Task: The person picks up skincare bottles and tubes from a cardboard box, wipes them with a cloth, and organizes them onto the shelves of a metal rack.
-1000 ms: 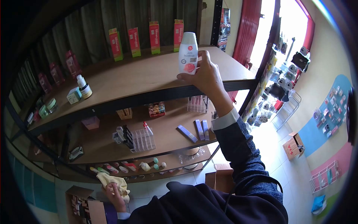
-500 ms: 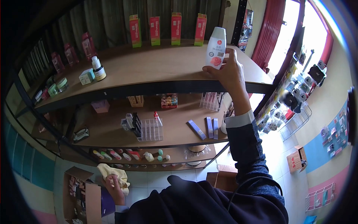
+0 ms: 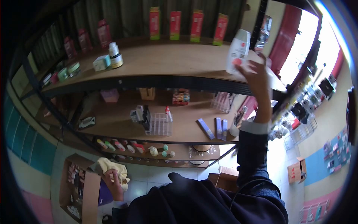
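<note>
A white bottle (image 3: 238, 51) with a pink flower on its label stands, slightly tilted in this view, at the right front of the top shelf (image 3: 167, 61). Just to its right is my right hand (image 3: 258, 80), its fingers apart and a little blurred. The fingertips are close to the bottle's lower side; whether they touch it is hard to see. Low on the left, my left hand (image 3: 115, 183) is closed around a pale yellow cloth (image 3: 109, 167).
Pink-and-green boxes (image 3: 175, 25) line the back of the top shelf. Pink bottles (image 3: 104, 33), a small dropper bottle (image 3: 116, 59) and jars (image 3: 63, 74) stand left. Below are a clear organizer (image 3: 161, 125) and purple boxes (image 3: 205, 129). An open carton (image 3: 93, 198) sits on the floor.
My right hand has loosened from the white bottle and shifted right, and the bottle now rests on the shelf. The view has turned left, and the left hand still holds the cloth.
</note>
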`<control>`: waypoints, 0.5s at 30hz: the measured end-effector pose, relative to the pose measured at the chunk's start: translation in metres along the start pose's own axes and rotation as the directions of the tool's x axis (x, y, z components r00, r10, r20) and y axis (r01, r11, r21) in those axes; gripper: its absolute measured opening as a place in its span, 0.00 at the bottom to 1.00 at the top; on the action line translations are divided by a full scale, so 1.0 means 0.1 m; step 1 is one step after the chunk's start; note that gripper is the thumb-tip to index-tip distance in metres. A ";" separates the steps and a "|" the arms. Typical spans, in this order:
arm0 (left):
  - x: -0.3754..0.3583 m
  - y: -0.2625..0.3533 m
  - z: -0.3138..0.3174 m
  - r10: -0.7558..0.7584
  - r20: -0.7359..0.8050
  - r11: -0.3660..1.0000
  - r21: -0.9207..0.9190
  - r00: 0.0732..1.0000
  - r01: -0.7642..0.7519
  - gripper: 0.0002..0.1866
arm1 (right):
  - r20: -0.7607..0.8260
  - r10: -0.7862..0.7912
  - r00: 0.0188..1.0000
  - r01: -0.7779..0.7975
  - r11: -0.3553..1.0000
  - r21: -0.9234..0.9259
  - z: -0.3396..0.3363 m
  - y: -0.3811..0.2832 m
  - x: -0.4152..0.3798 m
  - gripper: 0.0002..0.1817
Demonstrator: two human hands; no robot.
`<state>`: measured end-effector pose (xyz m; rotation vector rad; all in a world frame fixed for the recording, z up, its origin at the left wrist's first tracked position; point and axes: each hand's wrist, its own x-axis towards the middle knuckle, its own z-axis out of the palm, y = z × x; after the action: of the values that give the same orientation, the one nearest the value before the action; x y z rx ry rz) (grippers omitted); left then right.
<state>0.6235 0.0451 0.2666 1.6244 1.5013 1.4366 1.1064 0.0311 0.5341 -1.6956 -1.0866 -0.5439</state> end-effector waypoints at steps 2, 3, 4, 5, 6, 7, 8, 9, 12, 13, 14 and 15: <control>0.01 -0.30 0.02 -0.042 0.000 0.998 -0.046 0.999 0.042 0.05 | -0.196 -0.224 0.955 0.223 0.974 -0.028 -0.12 0.05 -0.13 0.37; -0.02 -0.42 -0.07 -0.069 0.012 0.992 -0.101 0.998 0.070 0.04 | -0.279 -0.293 0.914 0.315 0.949 0.034 -0.12 -0.05 -0.23 0.31; -0.04 -0.26 -0.09 -0.123 0.014 0.963 -0.240 0.992 0.123 0.06 | -0.360 -0.166 0.918 0.276 0.920 0.280 -0.02 -0.44 -0.46 0.25; -0.02 -0.09 -0.06 -0.173 0.004 0.913 -0.375 0.985 0.162 0.08 | -0.383 -0.007 0.924 0.222 0.825 0.519 0.11 -0.78 -0.72 0.19; 0.00 -0.35 -0.05 -0.159 0.032 0.892 -0.424 0.987 0.157 0.12 | -0.232 -0.225 0.946 0.323 0.625 0.711 0.33 -0.84 -0.98 0.17; 0.05 -0.28 -0.02 -0.031 -0.045 0.933 -0.361 0.999 0.013 0.12 | -0.149 -0.455 0.878 0.332 0.355 0.874 0.61 -0.90 -1.24 0.15; 0.11 -0.26 -0.04 -0.068 0.059 0.847 -0.525 0.996 0.089 0.14 | 0.136 -0.612 0.779 0.264 0.517 0.815 0.84 -1.09 -1.50 0.19; 0.13 -0.13 -0.02 -0.108 0.034 0.865 -0.490 0.994 0.111 0.18 | 0.400 -0.693 0.600 0.278 0.649 0.709 1.05 -1.35 -1.80 0.22; 0.25 0.02 -0.17 0.040 -0.076 0.952 -0.299 0.996 -0.061 0.20 | 0.706 -0.620 0.343 -0.478 0.532 0.699 1.89 -1.89 -2.97 0.40; 0.27 -0.06 -0.24 0.011 -0.124 0.960 -0.275 0.992 -0.045 0.20 | 0.623 -0.726 0.292 -0.438 0.477 0.762 2.10 -1.97 -3.27 0.45; 0.32 -0.16 -0.32 0.026 -0.106 0.962 -0.266 0.994 -0.054 0.20 | 0.601 -0.749 0.279 -0.368 0.495 0.787 2.21 -2.12 -3.48 0.48; 0.36 -0.27 -0.45 0.044 -0.079 0.963 -0.261 0.996 -0.063 0.20 | 0.669 -0.707 0.231 -0.688 0.367 0.626 2.34 -2.27 -3.74 0.46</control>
<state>0.5661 0.0725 0.2705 1.4745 1.2489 1.6630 0.6948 0.1127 0.2697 -0.6011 -1.7564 1.4265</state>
